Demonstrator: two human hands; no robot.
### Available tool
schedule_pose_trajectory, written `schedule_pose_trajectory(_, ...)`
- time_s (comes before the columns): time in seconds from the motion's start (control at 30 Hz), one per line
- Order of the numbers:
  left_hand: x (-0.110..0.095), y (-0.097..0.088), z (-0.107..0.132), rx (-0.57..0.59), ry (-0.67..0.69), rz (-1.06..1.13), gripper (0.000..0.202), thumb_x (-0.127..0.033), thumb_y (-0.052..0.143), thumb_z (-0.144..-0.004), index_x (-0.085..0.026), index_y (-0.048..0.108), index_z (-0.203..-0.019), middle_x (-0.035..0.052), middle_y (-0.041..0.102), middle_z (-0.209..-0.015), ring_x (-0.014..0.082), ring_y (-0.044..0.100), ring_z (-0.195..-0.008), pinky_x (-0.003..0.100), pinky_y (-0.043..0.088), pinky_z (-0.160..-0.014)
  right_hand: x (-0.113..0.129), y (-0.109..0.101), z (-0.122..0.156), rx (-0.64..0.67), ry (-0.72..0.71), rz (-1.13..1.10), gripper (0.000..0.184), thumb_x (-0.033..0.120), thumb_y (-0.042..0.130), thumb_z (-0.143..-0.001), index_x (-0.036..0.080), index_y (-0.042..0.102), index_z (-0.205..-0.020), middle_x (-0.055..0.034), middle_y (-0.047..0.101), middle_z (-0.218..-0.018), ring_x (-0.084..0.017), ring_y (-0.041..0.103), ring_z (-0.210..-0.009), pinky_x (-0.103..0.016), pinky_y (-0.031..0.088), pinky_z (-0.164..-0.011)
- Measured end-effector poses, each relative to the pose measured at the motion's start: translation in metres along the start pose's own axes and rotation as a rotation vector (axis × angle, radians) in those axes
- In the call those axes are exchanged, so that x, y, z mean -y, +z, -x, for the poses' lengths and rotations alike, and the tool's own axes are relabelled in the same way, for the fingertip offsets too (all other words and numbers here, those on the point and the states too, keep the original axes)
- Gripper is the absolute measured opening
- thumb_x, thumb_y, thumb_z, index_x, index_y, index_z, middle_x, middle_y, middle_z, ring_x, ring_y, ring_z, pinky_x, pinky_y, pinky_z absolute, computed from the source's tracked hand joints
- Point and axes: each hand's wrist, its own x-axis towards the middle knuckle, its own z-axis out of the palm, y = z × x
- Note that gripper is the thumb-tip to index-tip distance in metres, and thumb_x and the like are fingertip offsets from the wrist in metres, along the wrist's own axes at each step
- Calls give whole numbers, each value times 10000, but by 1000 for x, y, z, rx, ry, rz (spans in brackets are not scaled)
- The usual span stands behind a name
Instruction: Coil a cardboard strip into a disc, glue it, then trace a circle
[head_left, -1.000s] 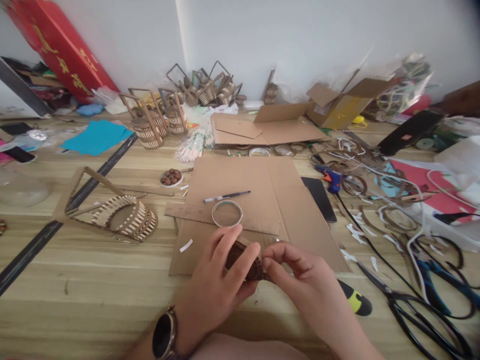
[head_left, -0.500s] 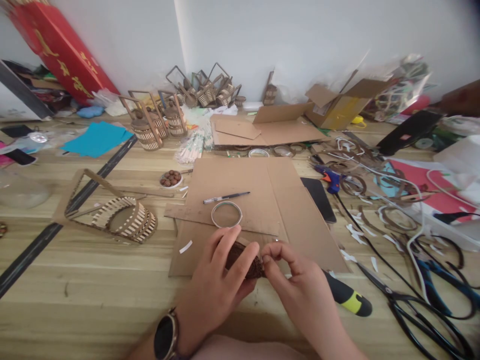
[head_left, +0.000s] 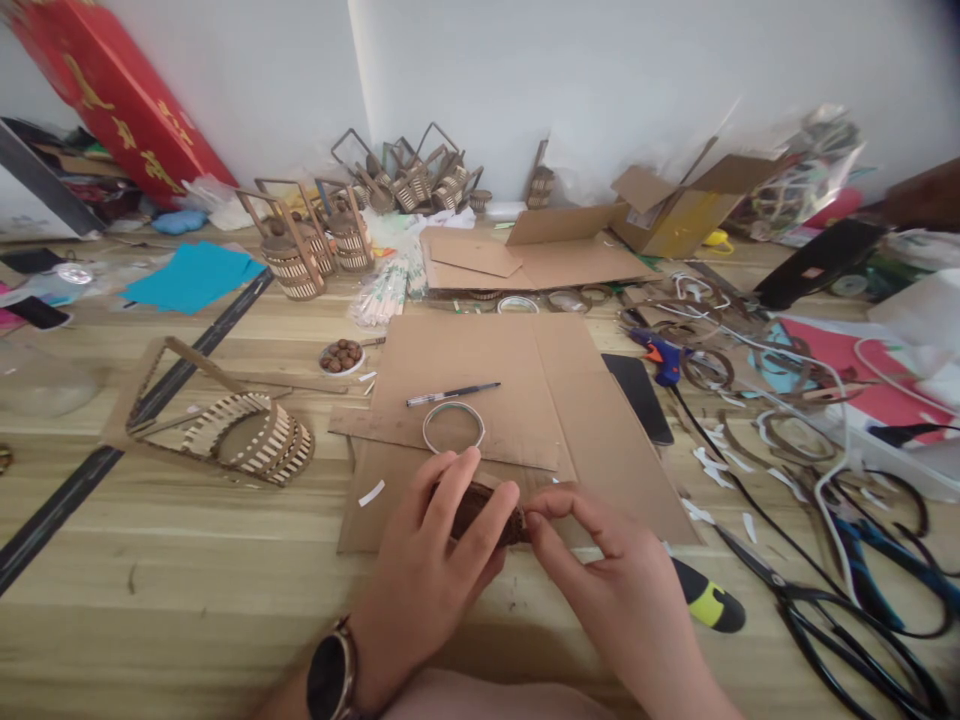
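Note:
My left hand (head_left: 442,545), with a watch (head_left: 331,675) on the wrist, is closed around a small dark brown round piece (head_left: 475,510) with a textured rim. Its exact kind is partly hidden by my fingers. At the right edge of that piece, the thumb and forefinger of my right hand (head_left: 600,555) are pinched together; whatever lies between them is too small to make out. Just beyond my left fingertips a pale ring (head_left: 453,428) lies on a cardboard strip (head_left: 517,452). Behind it rests a pen (head_left: 453,394) on the cardboard sheet (head_left: 585,400).
A slatted basket (head_left: 262,440) lies tipped at left, near a bowl of brown nuts (head_left: 342,356). To the right are scissors (head_left: 795,600), a black-and-yellow handle (head_left: 709,598), a glue gun (head_left: 661,358) and a white cable (head_left: 844,440). Cardboard (head_left: 570,262) and finished baskets (head_left: 296,270) stand behind.
My right hand has shifted slightly right and turned a little, covering more of the black-and-yellow handle. The brown piece has tilted slightly in my left hand.

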Motion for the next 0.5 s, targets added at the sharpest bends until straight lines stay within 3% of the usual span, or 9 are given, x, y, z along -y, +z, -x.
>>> schedule_pose_trajectory(0.37,-1,3,0,-18,0,-15,478,-145,620,-870,-208,500,-1328,168,423,-1395,344,447,-1256,518,518,-966,0,3,-6,-2,-70,117,150,226,517,-790,233,550,-643,14,644,-611,-167,602,-609,-278,434,-627)
schedule_pose_trajectory(0.5,-1,3,0,-12,-32,69,503,-152,634,-863,-198,468,-1336,176,401,-1406,341,427,-1272,531,482,-999,0,1,-6,50,24,5,166,253,484,-808,227,542,-655,0,630,-627,-164,573,-609,-254,419,-561)
